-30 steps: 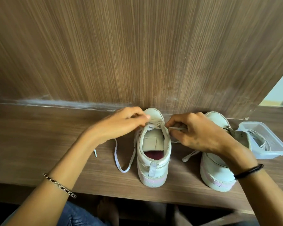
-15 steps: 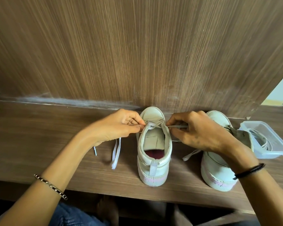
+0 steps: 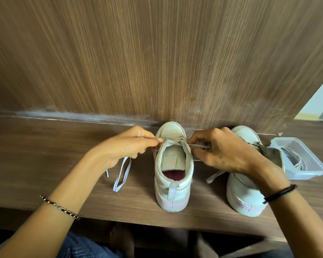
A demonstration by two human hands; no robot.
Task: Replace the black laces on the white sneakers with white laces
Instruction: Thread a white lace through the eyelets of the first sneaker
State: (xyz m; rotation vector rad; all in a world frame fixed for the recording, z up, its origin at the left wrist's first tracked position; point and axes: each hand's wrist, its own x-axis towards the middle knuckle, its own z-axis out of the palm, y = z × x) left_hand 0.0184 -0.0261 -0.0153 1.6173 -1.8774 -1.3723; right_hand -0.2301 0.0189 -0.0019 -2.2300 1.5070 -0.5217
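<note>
The middle white sneaker [image 3: 172, 185] stands on the tabletop [image 3: 45, 164], heel toward the person. The white lace [image 3: 172, 142] crosses its top eyelets. The left grip [image 3: 131, 146] pinches the lace's left strand, and the right grip [image 3: 222, 151] pinches its right. The second sneaker [image 3: 241, 192] stands beside a clear plastic container [image 3: 306, 175].

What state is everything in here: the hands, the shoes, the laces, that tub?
Middle sneaker: upright, heel toward the person, partly laced.
White lace: crossed through the front eyelets, ends trailing loose.
Left hand: pinches the white lace at the left eyelets.
Right hand: pinches it on the right side.
Right sneaker: upright, tongue pulled out, lacing hidden.
Plastic tub: lidless, a coiled lace inside.
</note>
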